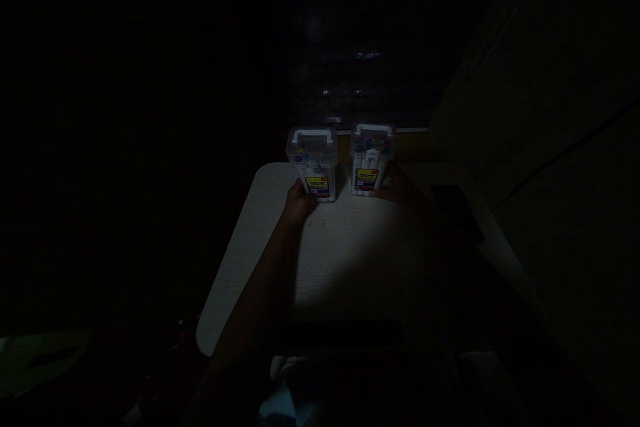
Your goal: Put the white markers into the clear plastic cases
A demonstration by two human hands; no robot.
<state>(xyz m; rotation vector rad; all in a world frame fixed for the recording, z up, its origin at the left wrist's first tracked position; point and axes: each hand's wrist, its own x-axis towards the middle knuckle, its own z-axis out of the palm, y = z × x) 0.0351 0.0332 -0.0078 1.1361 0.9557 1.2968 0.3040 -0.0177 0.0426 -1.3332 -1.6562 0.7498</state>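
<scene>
While left fingers [307, 199] clasp left case [315, 170] low | right fingers [383, 194] clasp right case [369, 163]

1. Only a narrow gap separated the left case [317, 180] and right case [367, 173].
2. Open tabletop [333, 247] stretched before them, between the forearms [263, 280].
3. The left hand [299, 203] and right hand [394, 189] blocked their outer sides; a dark flat object [457, 212] lay farther right.

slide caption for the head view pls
In dim light, left hand holds one marker case, right hand the other, at a pale table.
</scene>
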